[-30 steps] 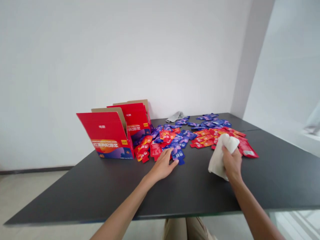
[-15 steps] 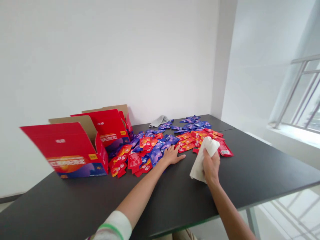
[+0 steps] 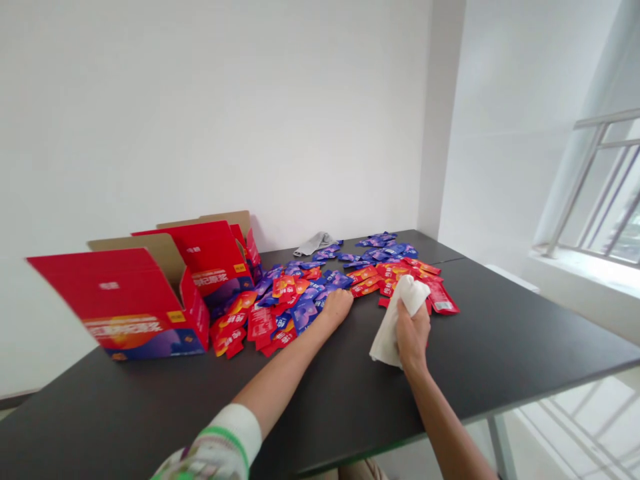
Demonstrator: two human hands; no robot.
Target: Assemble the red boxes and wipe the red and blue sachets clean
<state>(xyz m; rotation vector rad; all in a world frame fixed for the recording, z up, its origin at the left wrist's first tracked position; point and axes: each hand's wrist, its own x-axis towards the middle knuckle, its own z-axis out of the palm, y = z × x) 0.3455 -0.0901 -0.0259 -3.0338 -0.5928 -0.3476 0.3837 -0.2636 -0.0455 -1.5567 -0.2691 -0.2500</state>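
Print on sachets point(image 3: 261, 323) too small to read, left sleeve point(image 3: 215, 443) cut off below.

The red carton point(image 3: 125, 287) at 9 o'clock has an orange and purple printed band. Red-orange and blue-purple sachets point(image 3: 303, 313) cover the charcoal table point(image 3: 500, 333). There's a white cloth point(image 3: 387, 340) at 5 o'clock, a grey rag point(image 3: 315, 243) at 12, and a white sleeve point(image 3: 225, 440) with a green stripe at 7.
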